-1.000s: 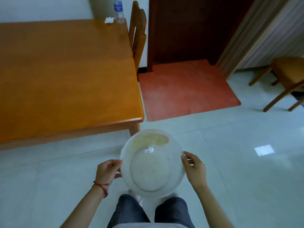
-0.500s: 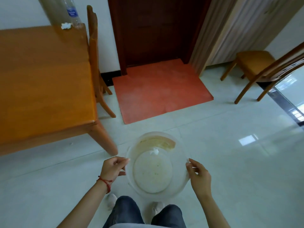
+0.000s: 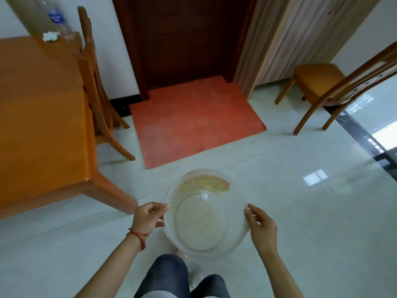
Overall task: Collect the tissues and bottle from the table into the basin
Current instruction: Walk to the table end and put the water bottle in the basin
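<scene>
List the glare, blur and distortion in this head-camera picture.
Head view: wide-angle bending bows the door frame and table; bright window glare sits on the floor tiles; the bottle and the tissue beside it look soft at the frame edge; the basin and both hands stay fairly sharp.

A chair (image 3: 94, 87) stands tight against the table (image 3: 38, 117) edge, blocking that side; open floor (image 3: 300, 211) lies rightward.

Table (image 3: 43, 117) and bottle (image 3: 56, 17) now farther left, nearer.
</scene>
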The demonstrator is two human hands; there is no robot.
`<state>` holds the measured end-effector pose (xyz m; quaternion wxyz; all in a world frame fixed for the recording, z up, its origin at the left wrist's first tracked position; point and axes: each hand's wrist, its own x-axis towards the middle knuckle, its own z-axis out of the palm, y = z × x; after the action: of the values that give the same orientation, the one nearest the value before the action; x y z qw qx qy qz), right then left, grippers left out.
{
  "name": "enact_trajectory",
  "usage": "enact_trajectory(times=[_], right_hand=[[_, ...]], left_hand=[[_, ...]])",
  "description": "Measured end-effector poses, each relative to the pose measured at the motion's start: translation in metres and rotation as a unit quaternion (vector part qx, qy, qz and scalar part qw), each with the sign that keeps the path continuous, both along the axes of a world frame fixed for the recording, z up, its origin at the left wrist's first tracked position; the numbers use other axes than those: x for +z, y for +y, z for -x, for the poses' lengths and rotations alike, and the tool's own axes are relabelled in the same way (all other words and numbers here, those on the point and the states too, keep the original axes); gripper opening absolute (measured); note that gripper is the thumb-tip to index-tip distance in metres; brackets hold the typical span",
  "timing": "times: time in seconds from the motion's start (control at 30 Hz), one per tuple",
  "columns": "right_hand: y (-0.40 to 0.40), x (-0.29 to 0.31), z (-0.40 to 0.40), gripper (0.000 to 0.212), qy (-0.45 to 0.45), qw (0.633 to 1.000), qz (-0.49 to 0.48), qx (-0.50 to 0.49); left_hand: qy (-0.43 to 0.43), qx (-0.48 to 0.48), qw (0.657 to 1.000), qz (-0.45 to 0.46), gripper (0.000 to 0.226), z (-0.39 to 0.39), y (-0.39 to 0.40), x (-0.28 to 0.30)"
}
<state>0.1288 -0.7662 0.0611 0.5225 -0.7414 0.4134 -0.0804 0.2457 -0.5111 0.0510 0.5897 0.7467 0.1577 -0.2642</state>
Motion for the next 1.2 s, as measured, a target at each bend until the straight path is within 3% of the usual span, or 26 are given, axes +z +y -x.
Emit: enact_trajectory(times=[0.37, 0.8, 1.2], right_hand=[[-0.013, 0.005, -0.171, 0.024, -0.009, 0.999, -0.019, 0.041], [-0.036, 0.006, -0.359, 0.022, -0.009, 0.995, -0.007, 0.097], [-0.092, 0.012, -0.586, 0.012, -0.025, 0.984, 0.029, 0.175]], left_hand=[[-0.019, 0.061, 0.998, 0.009, 0.015, -0.148, -0.003, 0.003], [-0.026, 0.128, 0.991, -0.009, 0.029, -0.305, -0.020, 0.001], [-0.042, 0.212, 0.976, -0.016, 0.029, -0.479, -0.069, 0.013]])
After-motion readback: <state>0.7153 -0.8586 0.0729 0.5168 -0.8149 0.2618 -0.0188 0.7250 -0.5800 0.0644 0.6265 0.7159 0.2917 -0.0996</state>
